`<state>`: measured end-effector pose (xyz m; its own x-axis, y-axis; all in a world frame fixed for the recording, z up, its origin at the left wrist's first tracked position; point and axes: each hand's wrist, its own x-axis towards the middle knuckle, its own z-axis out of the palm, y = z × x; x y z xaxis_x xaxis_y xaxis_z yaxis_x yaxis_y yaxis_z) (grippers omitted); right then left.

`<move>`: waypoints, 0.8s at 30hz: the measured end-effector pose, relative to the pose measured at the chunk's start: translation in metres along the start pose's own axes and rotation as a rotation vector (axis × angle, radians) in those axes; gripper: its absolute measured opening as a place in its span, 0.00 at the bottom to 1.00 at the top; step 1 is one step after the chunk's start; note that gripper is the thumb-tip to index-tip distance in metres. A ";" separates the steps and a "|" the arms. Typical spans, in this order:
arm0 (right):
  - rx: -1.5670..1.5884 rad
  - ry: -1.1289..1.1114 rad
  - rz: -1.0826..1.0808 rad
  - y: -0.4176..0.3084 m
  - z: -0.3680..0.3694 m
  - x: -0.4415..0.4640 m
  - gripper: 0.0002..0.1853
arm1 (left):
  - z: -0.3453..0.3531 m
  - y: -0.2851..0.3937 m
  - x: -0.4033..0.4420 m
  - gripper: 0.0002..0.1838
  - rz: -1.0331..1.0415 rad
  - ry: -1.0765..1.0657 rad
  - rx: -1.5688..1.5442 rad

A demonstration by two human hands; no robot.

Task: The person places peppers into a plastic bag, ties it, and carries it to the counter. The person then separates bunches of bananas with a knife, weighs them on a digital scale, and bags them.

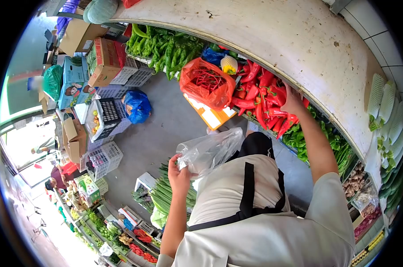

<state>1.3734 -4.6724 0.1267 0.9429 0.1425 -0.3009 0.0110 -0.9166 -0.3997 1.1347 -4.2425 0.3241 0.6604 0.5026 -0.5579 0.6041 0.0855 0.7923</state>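
My left hand point(179, 174) is closed on the edge of a clear plastic bag point(210, 150), which hangs loosely in front of my body. My right hand point(293, 103) reaches into the pile of red peppers point(264, 94), its thumb and fingers apart around the right side of the pile. Some fingertips are hidden, and no pepper is clearly in its grip. Beside that pile sits an open orange-red bag point(227, 91) holding thin red chillies point(206, 80). A yellow item in a white foam net point(229, 65) lies behind the peppers.
Long green peppers point(168, 46) fill the far end of the stall, with more green peppers point(301, 141) under my right arm. A pale counter ledge point(272, 31) curves above the produce. Crates point(104, 159), a blue bag point(137, 107) and green beans point(168, 191) stand on the floor.
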 end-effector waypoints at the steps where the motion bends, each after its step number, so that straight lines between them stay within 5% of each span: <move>1: 0.060 -0.006 -0.054 0.006 -0.001 0.002 0.61 | -0.002 0.002 0.004 0.20 0.005 -0.038 -0.003; 7: -0.074 -0.006 -0.160 -0.008 0.001 -0.011 0.58 | -0.005 0.007 0.002 0.27 0.151 0.032 0.086; 13: -0.202 -0.171 0.209 -0.019 0.021 -0.001 0.67 | 0.004 0.014 0.004 0.28 0.171 0.016 0.245; 15: -0.176 0.192 0.006 -0.008 0.037 -0.003 0.67 | 0.005 0.019 0.009 0.27 0.184 -0.002 0.252; 24: -0.081 0.221 -0.093 0.010 0.015 0.018 0.55 | -0.021 0.002 0.012 0.22 0.094 0.078 0.024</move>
<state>1.3861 -4.6735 0.1046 0.9863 0.1508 -0.0663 0.1193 -0.9315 -0.3436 1.1343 -4.2180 0.3241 0.6787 0.5727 -0.4598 0.5524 0.0146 0.8335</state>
